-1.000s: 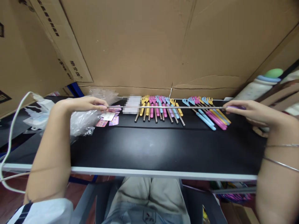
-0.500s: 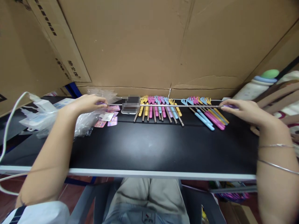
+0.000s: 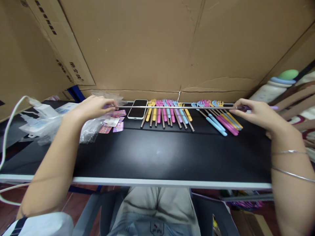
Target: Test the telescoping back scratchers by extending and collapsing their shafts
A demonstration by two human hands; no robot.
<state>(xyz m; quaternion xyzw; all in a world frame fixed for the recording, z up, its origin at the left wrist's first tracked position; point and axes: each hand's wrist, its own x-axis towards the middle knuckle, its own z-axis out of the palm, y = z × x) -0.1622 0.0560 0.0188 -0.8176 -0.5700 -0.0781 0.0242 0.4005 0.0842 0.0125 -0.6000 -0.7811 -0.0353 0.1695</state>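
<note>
The left hand (image 3: 92, 106) pinches one end of a long metal rod (image 3: 169, 107), with a bit of purple showing at the fingers; the right hand (image 3: 254, 113) closes its fingertips about the other end, where a purple grip (image 3: 274, 108) pokes out past the hand; held at both ends, the rod spans level between the hands above the black desk (image 3: 157, 157), probably so that it is borne evenly; behind it lie a middle row of back scratchers (image 3: 159, 115) and a fanned right-hand group (image 3: 230, 127), all claws toward the cardboard wall (image 3: 137, 49), an order that likely keeps each piece easy to tell apart; a phone (image 3: 136, 113) lies just left of the row, with small printed cards (image 3: 118, 127) and clear plastic bags (image 3: 92, 131) farther left, seemingly set aside from the tools.
</note>
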